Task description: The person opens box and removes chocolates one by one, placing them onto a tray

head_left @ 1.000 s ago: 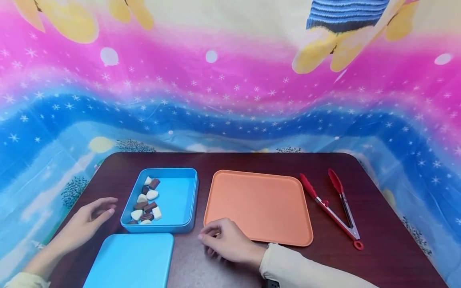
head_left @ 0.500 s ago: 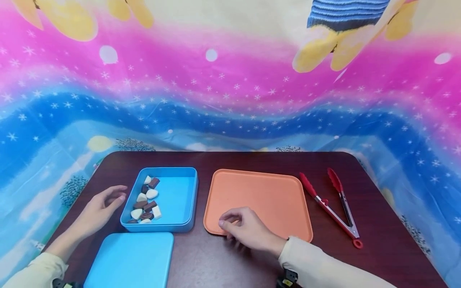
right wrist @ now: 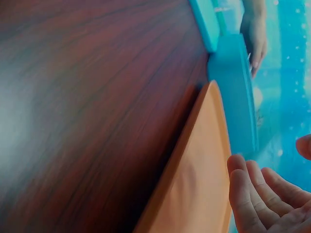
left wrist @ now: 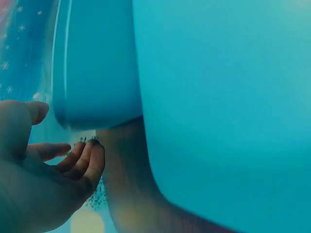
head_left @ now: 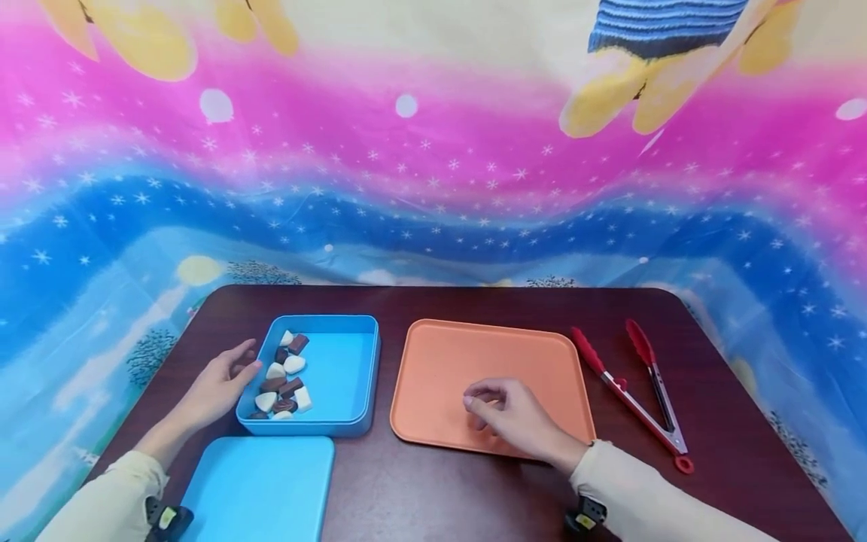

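My left hand (head_left: 218, 384) is beside the left wall of an uncovered blue box (head_left: 371, 376), its fingertips at the rim and its fingers loosely bent. Along the box's left side lie several dark and white chocolates (head_left: 294, 365). In the left wrist view the same hand (left wrist: 53, 179) has nothing between thumb and fingers. Over an orange tray (head_left: 440, 361) hovers my right hand (head_left: 521, 418), fingers relaxed and holding nothing. The right wrist view has this hand (right wrist: 267, 199) above the tray surface (right wrist: 194, 189), thumb apart from the fingers.
The blue lid (head_left: 264, 489) lies flat in front of the box. To the right of the tray, red-tipped tongs (head_left: 589, 352) lie spread on the dark wooden table (head_left: 406, 497). A colourful printed cloth (head_left: 433, 181) hangs behind.
My right hand has moved right and forward, from the tray's near left corner to over the tray. The left hand has moved forward and right, up to the box's rim.
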The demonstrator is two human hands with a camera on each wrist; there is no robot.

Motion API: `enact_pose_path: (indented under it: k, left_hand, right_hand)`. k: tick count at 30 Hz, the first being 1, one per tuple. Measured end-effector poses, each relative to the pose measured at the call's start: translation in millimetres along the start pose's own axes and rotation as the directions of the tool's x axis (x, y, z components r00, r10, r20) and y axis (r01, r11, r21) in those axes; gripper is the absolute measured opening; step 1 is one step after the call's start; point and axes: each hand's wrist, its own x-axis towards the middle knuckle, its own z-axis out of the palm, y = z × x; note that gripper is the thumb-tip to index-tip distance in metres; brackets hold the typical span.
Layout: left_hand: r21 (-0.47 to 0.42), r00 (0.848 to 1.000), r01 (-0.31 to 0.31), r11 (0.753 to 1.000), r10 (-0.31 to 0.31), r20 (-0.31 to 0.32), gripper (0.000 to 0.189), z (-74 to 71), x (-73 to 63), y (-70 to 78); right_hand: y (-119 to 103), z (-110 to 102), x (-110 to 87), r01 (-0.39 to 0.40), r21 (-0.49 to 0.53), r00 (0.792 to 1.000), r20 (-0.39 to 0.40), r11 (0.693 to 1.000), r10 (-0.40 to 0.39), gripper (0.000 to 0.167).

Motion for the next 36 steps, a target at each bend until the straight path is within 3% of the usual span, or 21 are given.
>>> enact_pose_path:
  k: [8,13,27,31,36]
  left_hand:
    - [-0.06,0.998,0.004,0.998,-0.001,0.055,0.063,8.7,4.4,4.0]
    - [-0.084,0.996,0.051,0.995,-0.045,0.07,0.063,11.4,9.5,5.0]
    - [-0.155,0.997,0.065,0.986,-0.071,-0.034,0.054,24.9,16.0,6.3]
    - [-0.201,0.997,0.062,0.978,-0.069,-0.03,0.053,27.7,17.2,4.4]
    - [-0.19,0.995,0.102,0.976,-0.104,-0.001,0.055,31.4,18.9,3.6]
  right_hand:
    - [15,-27,-9.5,-0.012,-0.051,0.999,-0.053,0.999,0.009,0.035]
    - [22,-46,-14.1,-0.017,-0.049,0.994,-0.11,0.999,0.012,0.034]
    - [36,-83,-25.8,-0.085,-0.133,0.977,-0.204,0.988,0.056,0.035]
    - [37,-93,-31.6,-0.111,-0.183,0.968,-0.242,0.977,0.065,0.037]
    - [40,-109,-39.5,-0.109,-0.31,0.952,-0.307,0.944,0.009,0.036]
